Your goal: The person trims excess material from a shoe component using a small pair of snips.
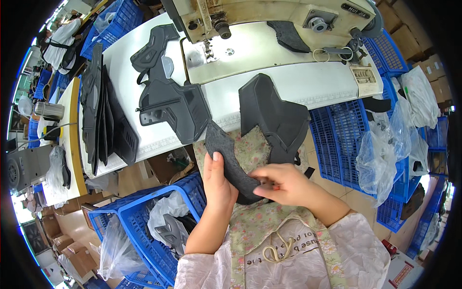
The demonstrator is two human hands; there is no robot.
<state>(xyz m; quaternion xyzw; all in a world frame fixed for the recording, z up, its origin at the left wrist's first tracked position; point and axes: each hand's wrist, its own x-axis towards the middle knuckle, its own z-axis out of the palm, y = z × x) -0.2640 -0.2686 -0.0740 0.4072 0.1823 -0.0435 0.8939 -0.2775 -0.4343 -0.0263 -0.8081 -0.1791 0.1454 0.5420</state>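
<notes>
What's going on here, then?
A person's left hand holds a curved dark-grey piece while the right hand pinches its lower end. Just beyond them is a sewing machine at a white table. One black moulded panel overlaps the table's front edge; more black panels are to its left.

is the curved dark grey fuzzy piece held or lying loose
Held: left hand holds the curved dark grey fuzzy piece, thumb on top; right hand is at its lower end.
</notes>
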